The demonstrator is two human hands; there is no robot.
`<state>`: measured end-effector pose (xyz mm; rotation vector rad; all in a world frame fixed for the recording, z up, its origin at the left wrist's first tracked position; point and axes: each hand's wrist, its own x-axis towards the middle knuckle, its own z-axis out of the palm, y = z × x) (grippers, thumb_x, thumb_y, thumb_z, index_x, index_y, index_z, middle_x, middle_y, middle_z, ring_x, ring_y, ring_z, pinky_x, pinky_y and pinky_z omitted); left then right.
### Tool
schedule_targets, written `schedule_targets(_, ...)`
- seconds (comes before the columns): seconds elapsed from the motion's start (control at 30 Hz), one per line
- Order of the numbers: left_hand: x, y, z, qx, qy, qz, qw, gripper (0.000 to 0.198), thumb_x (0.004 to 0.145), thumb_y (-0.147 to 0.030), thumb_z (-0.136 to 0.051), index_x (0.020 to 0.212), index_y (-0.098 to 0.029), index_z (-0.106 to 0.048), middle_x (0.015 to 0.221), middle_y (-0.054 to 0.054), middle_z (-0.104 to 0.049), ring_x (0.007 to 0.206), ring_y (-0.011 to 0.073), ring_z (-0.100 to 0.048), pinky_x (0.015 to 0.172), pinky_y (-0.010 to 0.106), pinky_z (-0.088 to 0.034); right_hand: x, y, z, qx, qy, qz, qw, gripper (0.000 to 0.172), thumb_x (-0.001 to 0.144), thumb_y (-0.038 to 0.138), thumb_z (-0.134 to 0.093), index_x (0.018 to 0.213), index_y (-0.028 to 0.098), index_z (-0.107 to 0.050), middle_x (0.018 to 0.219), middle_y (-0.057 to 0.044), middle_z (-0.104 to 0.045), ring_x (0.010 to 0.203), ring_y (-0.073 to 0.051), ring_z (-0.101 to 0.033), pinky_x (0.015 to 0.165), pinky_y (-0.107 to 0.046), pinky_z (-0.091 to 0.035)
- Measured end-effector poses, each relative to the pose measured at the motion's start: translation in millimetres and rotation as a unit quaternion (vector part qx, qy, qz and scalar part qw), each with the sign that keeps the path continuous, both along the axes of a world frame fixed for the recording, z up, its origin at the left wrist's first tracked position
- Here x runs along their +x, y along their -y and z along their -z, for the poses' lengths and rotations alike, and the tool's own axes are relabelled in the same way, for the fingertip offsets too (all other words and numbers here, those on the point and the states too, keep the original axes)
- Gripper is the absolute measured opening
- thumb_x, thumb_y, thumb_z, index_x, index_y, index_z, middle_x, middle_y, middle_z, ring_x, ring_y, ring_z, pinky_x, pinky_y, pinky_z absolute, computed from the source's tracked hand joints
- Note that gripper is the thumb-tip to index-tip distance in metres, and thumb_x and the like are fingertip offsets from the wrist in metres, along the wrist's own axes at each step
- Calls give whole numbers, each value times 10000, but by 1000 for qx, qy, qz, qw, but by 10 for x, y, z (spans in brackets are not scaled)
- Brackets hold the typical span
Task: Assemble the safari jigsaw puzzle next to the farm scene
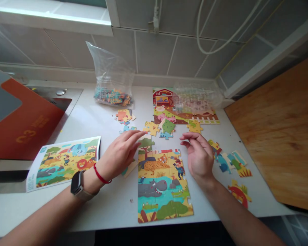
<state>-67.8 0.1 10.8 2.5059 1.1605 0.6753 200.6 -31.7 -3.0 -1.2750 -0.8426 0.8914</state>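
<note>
My left hand [120, 153] hovers flat over the white counter [110, 205], holding nothing, its fingertips close to a yellow jigsaw piece [151, 128]. My right hand [199, 155] is raised with curved, parted fingers and holds nothing. Both hands are just above a joined savanna jigsaw [161, 184] showing a hippo and a leopard. Loose pieces [231, 162] lie to the right of it. Behind it lies a joined farm jigsaw [186, 114], partly covered by a clear plastic bag [197, 97]. A second bag [113, 82] holds several pieces.
A printed savanna picture sheet [64, 164] lies at the left of the counter, next to an orange and grey folder [23, 116] over a steel sink edge. A wooden board [277, 133] stands at the right. Tiled wall and white cables rise behind.
</note>
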Motion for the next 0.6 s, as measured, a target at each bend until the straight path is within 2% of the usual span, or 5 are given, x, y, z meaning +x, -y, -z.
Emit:
schedule_targets(0.07,-38,-49,-30,0,56,-34,998,439,996,-34,-375,1345,-178,-600,1223,111,-723,1113,227,-702,952,414,-603,-4,4,-19,5,-2,-5,1000,166,864,256,-588,842,235,-751,882,-48,-735,841,-197,-676,720,-330,-514)
schedule_targets(0.2,-106,-130,-44,-3,115,-93,989,461,933,-4,-385,1281,-172,-638,1056,61,-768,977,185,-737,916,379,-604,-1,16,-21,3,-1,-15,1000,169,864,254,-586,845,239,-753,886,-44,-739,842,-196,-672,724,-328,-513)
schedule_targets(0.33,-121,-149,-10,-3,97,-84,992,452,909,-17,-399,1249,-162,-659,1022,59,-779,928,187,-744,873,384,-615,-1,27,-3,-6,12,-28,1000,178,870,257,-579,849,237,-755,895,-51,-740,860,-208,-674,734,-338,-524)
schedule_targets(0.47,-121,-150,-19,0,69,-39,997,440,897,-8,-401,1168,-173,-707,1059,70,-776,903,184,-732,816,369,-622,2,29,14,-4,9,-34,999,182,873,251,-582,860,243,-764,904,-45,-744,869,-205,-671,741,-333,-525)
schedule_targets(0.6,-142,-167,-52,20,7,101,995,456,805,26,-450,965,-231,-791,1164,57,-767,1059,238,-689,896,436,-616,6,29,24,-7,36,-42,998,204,892,257,-560,868,243,-761,912,-50,-747,885,-215,-679,748,-343,-536)
